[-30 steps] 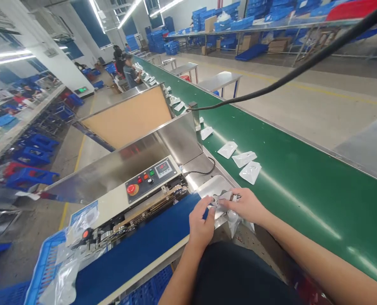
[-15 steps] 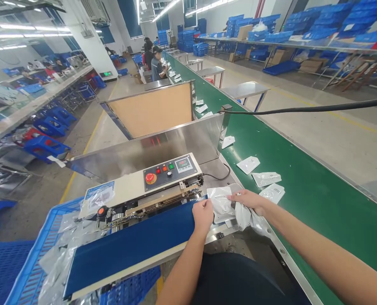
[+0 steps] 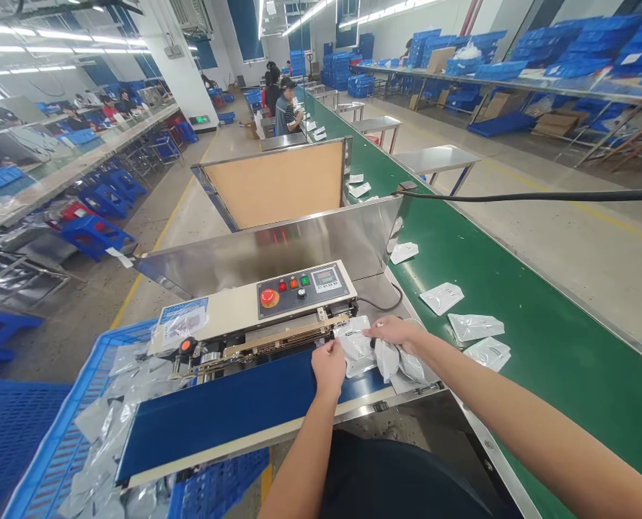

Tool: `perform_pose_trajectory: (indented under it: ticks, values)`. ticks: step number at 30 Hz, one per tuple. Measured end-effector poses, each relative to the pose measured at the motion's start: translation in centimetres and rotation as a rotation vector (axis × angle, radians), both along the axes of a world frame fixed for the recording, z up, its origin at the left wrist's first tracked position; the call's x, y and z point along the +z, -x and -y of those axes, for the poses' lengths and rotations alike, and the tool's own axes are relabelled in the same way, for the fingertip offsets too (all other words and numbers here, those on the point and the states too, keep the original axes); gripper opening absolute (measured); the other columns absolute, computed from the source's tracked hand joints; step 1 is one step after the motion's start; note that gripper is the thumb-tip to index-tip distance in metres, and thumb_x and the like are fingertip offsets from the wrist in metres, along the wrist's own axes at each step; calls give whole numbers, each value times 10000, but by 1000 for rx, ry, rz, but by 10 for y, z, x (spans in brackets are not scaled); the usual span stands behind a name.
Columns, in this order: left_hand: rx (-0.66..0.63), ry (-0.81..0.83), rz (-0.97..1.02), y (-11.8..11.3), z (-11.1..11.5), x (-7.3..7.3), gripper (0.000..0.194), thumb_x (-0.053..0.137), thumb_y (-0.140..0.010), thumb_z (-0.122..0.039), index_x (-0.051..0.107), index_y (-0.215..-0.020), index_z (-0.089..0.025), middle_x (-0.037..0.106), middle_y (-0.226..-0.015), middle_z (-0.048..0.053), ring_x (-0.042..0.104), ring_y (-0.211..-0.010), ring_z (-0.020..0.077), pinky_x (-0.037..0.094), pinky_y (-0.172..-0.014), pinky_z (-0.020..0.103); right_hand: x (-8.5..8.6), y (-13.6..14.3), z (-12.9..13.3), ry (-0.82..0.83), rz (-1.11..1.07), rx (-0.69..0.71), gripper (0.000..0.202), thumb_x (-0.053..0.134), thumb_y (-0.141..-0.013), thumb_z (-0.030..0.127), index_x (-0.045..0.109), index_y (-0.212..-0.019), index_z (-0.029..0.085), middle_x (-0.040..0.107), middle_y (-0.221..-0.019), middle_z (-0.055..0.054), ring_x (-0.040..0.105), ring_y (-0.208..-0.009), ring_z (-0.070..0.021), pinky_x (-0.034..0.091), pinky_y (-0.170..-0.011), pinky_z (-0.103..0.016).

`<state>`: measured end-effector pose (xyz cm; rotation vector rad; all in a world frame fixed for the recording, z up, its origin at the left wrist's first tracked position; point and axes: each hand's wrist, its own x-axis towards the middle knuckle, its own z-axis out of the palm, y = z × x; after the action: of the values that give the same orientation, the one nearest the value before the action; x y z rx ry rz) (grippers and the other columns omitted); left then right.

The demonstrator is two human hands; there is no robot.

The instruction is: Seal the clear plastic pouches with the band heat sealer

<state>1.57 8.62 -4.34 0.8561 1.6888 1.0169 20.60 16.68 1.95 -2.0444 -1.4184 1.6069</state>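
Note:
My left hand (image 3: 330, 366) is closed on the left edge of a white pouch (image 3: 358, 347). The pouch's top edge is at the right end of the band sealer (image 3: 299, 288), above its blue belt (image 3: 223, 411). My right hand (image 3: 397, 333) pinches the same pouch at its right edge. Below that hand hang more white pouches (image 3: 387, 360), bunched under its fingers. The fingertips of both hands are partly hidden.
Several white pouches (image 3: 442, 297) lie on the green conveyor (image 3: 559, 360) to the right. A blue crate (image 3: 40, 447) at the left end of the sealer holds pouches. A steel panel (image 3: 278, 245) stands behind the sealer, and a black cable (image 3: 526, 195) crosses above the conveyor.
Both hands have moved left with the pouch, bringing its top edge to the sealer's entry. The bunched pouches have come along under my right hand. The camera view has shifted slightly.

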Motion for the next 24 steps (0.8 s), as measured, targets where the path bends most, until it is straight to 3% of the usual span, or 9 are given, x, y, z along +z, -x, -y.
perform_pose_trajectory:
  ticks: [5, 8, 10, 13, 16, 19, 21, 24]
  values:
    - [36, -18, -195, 44, 21, 13, 489, 582, -937, -616, 707, -683, -218, 564, -566, 20, 531, -577, 202, 373, -602, 289, 3, 6, 16, -78, -51, 13, 520, 909, -632, 657, 688, -767, 206, 673, -678, -55, 626, -698, -211, 462, -604, -274]
    - [175, -177, -354, 59, 46, 28, 432, 610, -941, -570, 801, -1054, -200, 763, -946, 132, 676, -810, 266, 492, -734, 327, 12, -5, 36, -187, -73, 25, 492, 818, -733, 688, 715, -787, 210, 668, -661, -43, 618, -674, -202, 450, -586, -264]
    - [198, -288, -362, 50, 63, 37, 493, 646, -932, -553, 768, -1245, -192, 757, -1173, 179, 696, -960, 291, 533, -813, 360, 22, -5, 52, -255, -61, 12, 487, 780, -766, 693, 720, -792, 210, 612, -605, -6, 560, -606, -173, 409, -550, -252]
    - [-81, -313, -112, 15, 75, 46, 542, 760, -874, -551, 767, -1287, -199, 773, -1166, 159, 706, -994, 291, 556, -870, 377, 41, 8, 70, -275, -129, -24, 504, 776, -762, 696, 728, -819, 198, 546, -567, 25, 459, -534, -134, 348, -507, -248]
    - [-370, -241, 258, -14, 70, 53, 588, 823, -818, -612, 796, -1190, -158, 792, -1047, 128, 704, -905, 267, 559, -846, 367, 56, 17, 74, -239, -302, -89, 622, 784, -755, 707, 781, -1083, 178, 602, -643, 19, 435, -533, -118, 355, -506, -248]
    - [-411, -174, 529, -17, 58, 65, 656, 736, -886, -680, 778, -1206, -108, 790, -982, 127, 698, -844, 242, 555, -813, 356, 60, 1, 71, -206, -424, -124, 805, 734, -802, 743, 706, -1392, 196, 658, -731, 14, 363, -492, -93, 307, -464, -240]
    - [-426, -171, 598, -10, 51, 73, 669, 704, -929, -662, 749, -1307, -112, 796, -1024, 134, 714, -891, 251, 562, -860, 369, 55, -16, 73, -208, -476, -40, 729, 750, -819, 722, 755, -1327, 199, 721, -842, -21, 443, -532, -101, 369, -489, -247]
    - [-480, -201, 555, -8, 46, 77, 658, 691, -960, -619, 712, -1412, -141, 790, -1185, 150, 726, -1020, 279, 566, -938, 381, 42, -31, 84, -279, -501, 52, 531, 810, -809, 669, 833, -1019, 182, 757, -932, -58, 629, -750, -170, 519, -685, -279]
